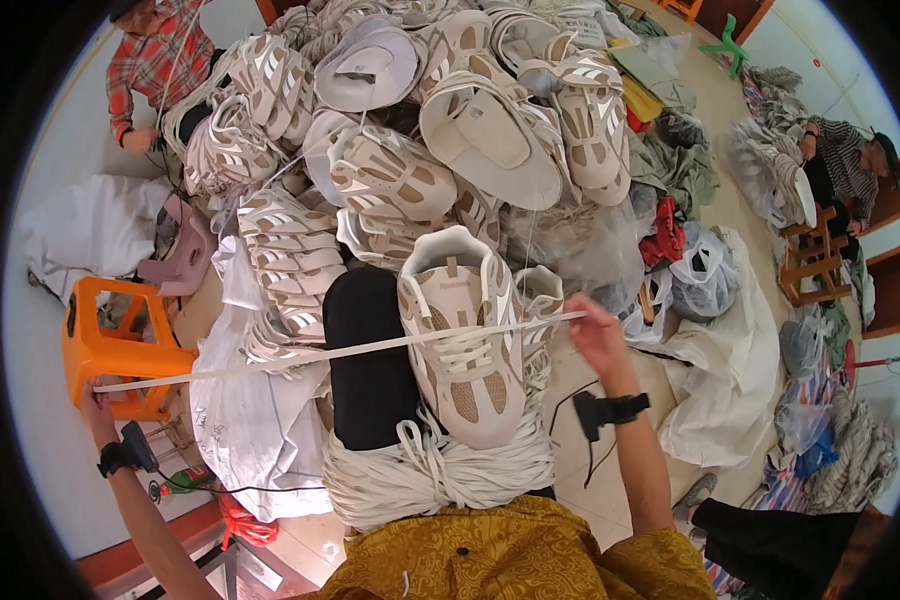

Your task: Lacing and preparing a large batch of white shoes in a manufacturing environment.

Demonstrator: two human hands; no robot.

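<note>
A flat cream shoelace is pulled taut between my hands, spread wide apart. My left hand, at the far left beside the orange stool, pinches one end. Past the shoe's right side, my right hand grips the other end. The lace crosses a beige and white sneaker, which lies toe toward me on my lap. Some lacing shows on its tongue; whether the taut lace runs through eyelets I cannot tell. Left of the shoe lies a black pad. A thick bundle of cream laces lies below both.
Ahead is a high pile of similar sneakers. An orange plastic stool stands left, near a white sack. Clear plastic bags lie to the right. One person sits back left, another back right. Cables hang from my wrist straps.
</note>
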